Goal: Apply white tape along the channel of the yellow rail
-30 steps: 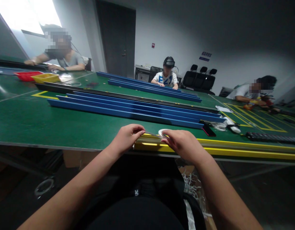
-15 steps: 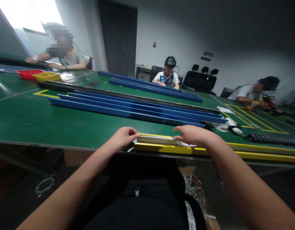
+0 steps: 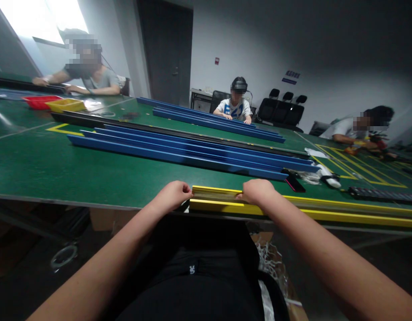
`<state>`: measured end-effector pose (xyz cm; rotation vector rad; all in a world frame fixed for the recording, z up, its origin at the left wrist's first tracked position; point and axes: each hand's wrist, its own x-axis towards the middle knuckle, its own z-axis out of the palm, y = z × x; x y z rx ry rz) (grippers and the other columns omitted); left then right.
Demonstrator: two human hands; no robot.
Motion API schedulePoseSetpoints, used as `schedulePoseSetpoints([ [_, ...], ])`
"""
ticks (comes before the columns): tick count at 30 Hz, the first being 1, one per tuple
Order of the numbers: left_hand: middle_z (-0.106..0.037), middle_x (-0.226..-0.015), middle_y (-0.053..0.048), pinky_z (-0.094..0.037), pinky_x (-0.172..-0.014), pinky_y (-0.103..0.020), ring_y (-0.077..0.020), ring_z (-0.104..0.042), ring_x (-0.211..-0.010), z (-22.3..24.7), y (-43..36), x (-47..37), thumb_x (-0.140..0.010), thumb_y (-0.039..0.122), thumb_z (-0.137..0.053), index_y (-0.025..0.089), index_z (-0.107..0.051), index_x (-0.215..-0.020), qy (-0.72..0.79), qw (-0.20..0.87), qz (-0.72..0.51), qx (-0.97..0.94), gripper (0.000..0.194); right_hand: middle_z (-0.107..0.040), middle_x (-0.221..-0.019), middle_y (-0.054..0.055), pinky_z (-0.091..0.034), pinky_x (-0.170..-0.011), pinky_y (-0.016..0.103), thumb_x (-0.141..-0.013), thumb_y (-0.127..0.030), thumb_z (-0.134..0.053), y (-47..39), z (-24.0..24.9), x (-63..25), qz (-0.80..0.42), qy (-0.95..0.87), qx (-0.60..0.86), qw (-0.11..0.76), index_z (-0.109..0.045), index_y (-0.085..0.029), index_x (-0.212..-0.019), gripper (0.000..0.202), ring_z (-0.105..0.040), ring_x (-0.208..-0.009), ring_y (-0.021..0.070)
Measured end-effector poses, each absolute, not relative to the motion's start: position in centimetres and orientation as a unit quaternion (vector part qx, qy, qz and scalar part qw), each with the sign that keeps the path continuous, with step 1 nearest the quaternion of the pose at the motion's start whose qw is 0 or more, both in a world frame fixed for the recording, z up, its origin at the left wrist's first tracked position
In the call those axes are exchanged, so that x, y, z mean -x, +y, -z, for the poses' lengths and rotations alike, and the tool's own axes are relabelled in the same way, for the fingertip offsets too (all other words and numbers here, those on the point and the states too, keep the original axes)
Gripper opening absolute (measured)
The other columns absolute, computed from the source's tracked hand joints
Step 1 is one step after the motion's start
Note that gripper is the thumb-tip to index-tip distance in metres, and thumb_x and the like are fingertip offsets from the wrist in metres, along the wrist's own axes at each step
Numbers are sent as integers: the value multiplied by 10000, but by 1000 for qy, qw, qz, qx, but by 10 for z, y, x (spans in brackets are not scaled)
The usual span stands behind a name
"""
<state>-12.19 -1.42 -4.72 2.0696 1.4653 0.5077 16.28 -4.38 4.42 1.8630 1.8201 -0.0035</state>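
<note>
Head view: my left hand (image 3: 174,195) is at yellow channel (image 3: 214,206), 9 o'clock end; right hand (image 3: 258,191) over it. Can't tell either grip, or what's done or left.

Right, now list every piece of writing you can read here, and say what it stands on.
None reads surely:
White shirt across the table: large blue characters, too folded and blurred to quote.
Wall sign: dark characters, too blurred.
Blue strip below it: too small.
Red sign: too small.
Black clothing: small white mark, illegible.
</note>
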Motion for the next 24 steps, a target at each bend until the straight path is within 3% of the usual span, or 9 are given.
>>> schedulePoseSetpoints([
  [16, -675, -647, -32, -298, -526, -251, -135, -545, -559, 55, -14, 120, -778, 431, -531, 182, -702, -743, 567, 237, -184, -767, 303, -683, -1095, 209, -497, -825, 407, -780, -562, -575, -47, -39, -152, -11, 659, -706, 259, -736, -151, -1057, 520, -645, -1009, 328],
  [24, -696, -725, -55, -323, -545, -257, -158, -583, -631, 52, -19, 118, -806, 400, -505, 184, -684, -750, 556, 226, -189, -777, 286, -680, -1102, 212, -489, -851, 403, -788, -586, -552, -47, -42, -153, -4, 669, -696, 261, -735, -147, -1060, 548, -641, -1024, 325],
])
